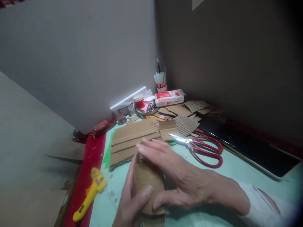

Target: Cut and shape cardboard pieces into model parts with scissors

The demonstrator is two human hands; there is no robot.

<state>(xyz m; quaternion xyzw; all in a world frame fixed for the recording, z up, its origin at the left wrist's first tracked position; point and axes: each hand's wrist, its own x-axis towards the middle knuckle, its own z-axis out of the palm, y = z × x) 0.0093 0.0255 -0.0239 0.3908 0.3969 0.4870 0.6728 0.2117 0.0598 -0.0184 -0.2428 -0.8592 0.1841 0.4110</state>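
Note:
A narrow piece of brown cardboard stands between my hands over the pale green tabletop. My left hand wraps its left side, the thumb lying across the front face. From the right, my right hand grips the same piece, with its fingers over the top end and its thumb low on the front. The cardboard's back and lower end are partly hidden. Red-handled scissors lie spread a little on the table, just beyond my right hand. To the left of my left hand rests a yellow hot glue gun.
Behind my hands lie stacked cardboard sheets and corrugated scraps. A black tablet-like slab lies along the right. Further back are a tissue pack, a red paper cup and a holder with sticks. Walls close off the back.

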